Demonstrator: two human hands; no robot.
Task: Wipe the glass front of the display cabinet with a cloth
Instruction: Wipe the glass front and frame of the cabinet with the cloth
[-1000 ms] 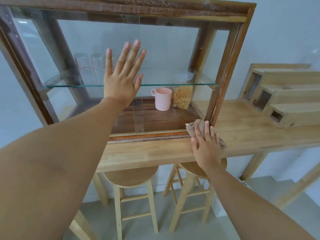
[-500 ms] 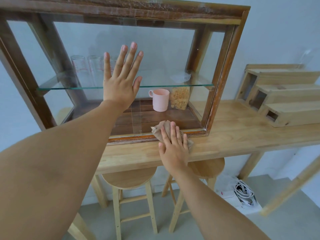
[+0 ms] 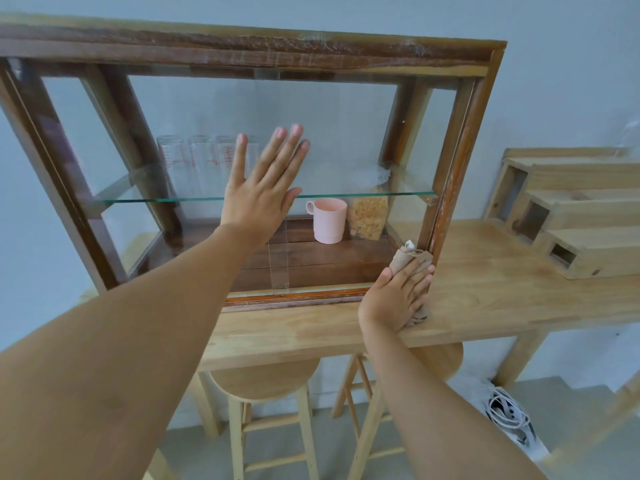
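A wooden display cabinet (image 3: 242,46) with a glass front (image 3: 329,133) stands on a light wooden table (image 3: 485,289). My left hand (image 3: 263,192) lies flat on the glass near its middle, fingers spread and pointing up. At the lower right corner of the glass, beside the right frame post, my right hand (image 3: 398,296) presses a crumpled brown cloth (image 3: 410,259). Much of the cloth is hidden under my palm.
Inside the cabinet are a pink mug (image 3: 329,220), a jar of yellowish food (image 3: 369,218), a glass shelf (image 3: 156,199) and clear measuring glasses (image 3: 199,157). Stepped wooden boxes (image 3: 571,216) sit on the table's right. Two stools (image 3: 266,386) and a cable bundle (image 3: 509,417) are below.
My right hand slid the cloth left along the bottom of the glass, then back right to the lower right corner. My left hand has stayed flat on the glass.
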